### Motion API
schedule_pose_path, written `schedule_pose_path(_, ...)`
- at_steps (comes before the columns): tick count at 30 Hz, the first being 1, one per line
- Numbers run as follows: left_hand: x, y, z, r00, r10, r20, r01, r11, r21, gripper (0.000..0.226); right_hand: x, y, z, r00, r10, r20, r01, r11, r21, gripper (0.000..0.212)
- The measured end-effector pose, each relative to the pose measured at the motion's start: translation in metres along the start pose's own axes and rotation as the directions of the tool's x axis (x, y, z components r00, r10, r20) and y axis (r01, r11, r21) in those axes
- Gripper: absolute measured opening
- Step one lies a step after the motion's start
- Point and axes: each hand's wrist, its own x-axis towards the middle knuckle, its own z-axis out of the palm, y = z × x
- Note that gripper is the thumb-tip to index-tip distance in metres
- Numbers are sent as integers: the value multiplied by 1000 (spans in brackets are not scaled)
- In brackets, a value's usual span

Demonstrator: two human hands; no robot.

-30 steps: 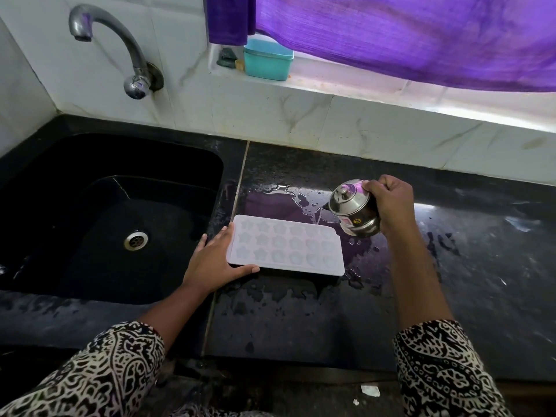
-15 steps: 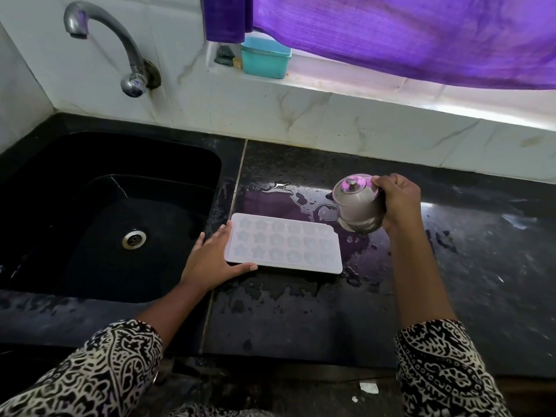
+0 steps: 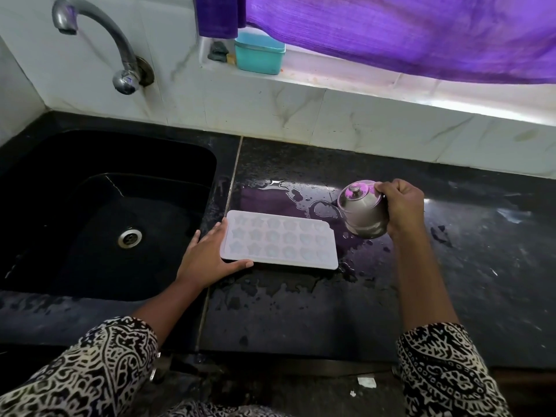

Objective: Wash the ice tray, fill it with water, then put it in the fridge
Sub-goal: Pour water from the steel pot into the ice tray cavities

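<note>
The tray [image 3: 279,239] lies mid-frame on the wet counter [image 3: 301,311], long axis running left to right. The left hand [image 3: 204,257] — fingers straight — braces its left short end. The right hand [image 3: 401,206] grips a tilted pot [image 3: 361,212] just off the tray's upper-right corner.

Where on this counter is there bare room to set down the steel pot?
Widest bare patch: counter right of the right hand. A wet strip also lies free between ice tray and front edge. Crowded: the gap between tray and steel pot, and the left hand by the sink.
</note>
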Motion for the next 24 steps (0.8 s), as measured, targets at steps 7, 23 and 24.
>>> schedule_pose_path(7,-1,1,0,1000,-3,-3,3,1000,6,144,2,1,-3,1000,-28,5,28,997,-75,29)
schedule_pose_path(23,0,0,2,1000,-3,-8,3,1000,-8,142,1,-4,-1,996,-84,39,87,992,-92,33)
schedule_pose_path(24,0,0,2,1000,-3,-8,3,1000,-10,142,1,-4,-1,996,-86,38,89,992,-91,33)
